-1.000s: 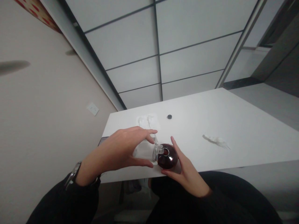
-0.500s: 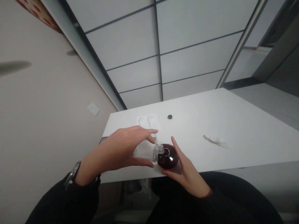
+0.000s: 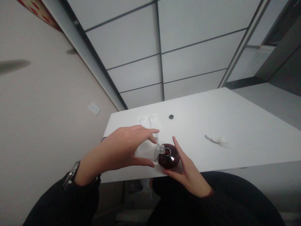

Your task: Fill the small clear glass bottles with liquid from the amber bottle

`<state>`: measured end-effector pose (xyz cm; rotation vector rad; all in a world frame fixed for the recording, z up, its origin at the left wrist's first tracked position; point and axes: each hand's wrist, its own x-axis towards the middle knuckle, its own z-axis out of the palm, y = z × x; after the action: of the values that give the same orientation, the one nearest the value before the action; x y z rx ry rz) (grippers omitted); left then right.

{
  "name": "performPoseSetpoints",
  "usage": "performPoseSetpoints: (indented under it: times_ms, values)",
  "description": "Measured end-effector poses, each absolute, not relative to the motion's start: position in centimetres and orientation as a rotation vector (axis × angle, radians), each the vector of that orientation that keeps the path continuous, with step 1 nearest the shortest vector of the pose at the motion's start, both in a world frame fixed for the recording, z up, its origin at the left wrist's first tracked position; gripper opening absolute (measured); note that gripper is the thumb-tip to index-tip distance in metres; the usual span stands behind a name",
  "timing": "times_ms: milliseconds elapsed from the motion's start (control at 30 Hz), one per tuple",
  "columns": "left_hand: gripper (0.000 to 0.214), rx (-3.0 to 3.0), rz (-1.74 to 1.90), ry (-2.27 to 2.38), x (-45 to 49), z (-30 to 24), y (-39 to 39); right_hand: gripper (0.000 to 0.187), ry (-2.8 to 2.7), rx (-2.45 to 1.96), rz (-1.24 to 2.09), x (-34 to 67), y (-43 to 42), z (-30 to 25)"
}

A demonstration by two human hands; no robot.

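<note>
One clear bottle (image 3: 146, 151) in left hand (image 3: 125, 142), axis sideways, mouth rightward at dark bottle (image 3: 170, 161) in right hand (image 3: 189, 172)

Dim, greyish light leaves small glints on the dark bottle (image 3: 168, 160).

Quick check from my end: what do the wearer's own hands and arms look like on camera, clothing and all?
Both the left hand and the right hand are bare, without gloves. The left sleeve and right sleeve are plain black and long. A silvery metallic band, perhaps a watch, circles the left wrist; none shows on the right.
</note>
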<state>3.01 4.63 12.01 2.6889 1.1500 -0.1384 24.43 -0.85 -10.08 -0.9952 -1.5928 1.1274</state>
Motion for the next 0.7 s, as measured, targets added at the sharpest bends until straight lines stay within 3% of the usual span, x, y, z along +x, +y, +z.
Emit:
performPoseSetpoints:
  times_ms: [700]
  values:
    - [0.048,2.738,-0.221,1.167,3.4,13.2,4.5,0.110,-1.596,-0.996,1.122,24.4,-0.9,-9.9]
